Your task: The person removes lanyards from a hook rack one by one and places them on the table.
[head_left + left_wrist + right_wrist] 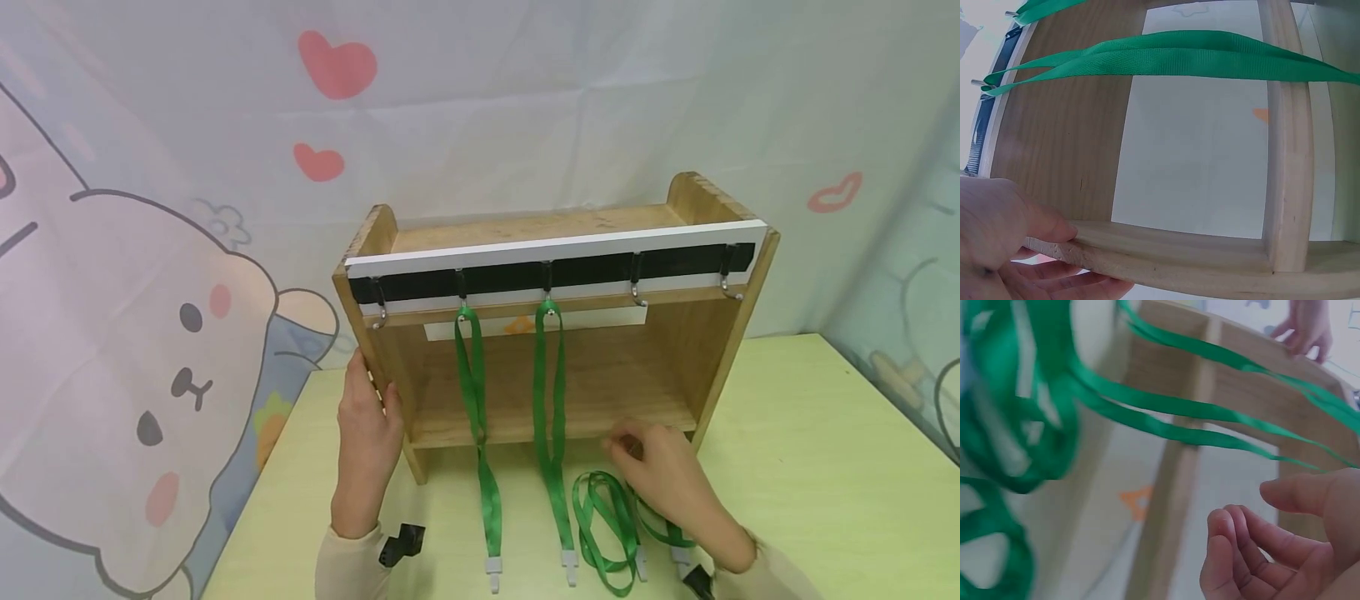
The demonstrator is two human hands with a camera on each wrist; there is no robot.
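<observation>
With my left hand (369,429) I grip the left side board of the wooden shelf (615,375), the thumb on its inner face and the fingers outside. My right hand (663,467) holds nothing, its fingers loosely bent with a gap to the thumb, near the coiled green strap (621,521) and the half-covered green strap (678,536) on the table (810,433). Two hanging green straps (553,471) come down from the second and third hooks (547,283), counted from the left.
</observation>
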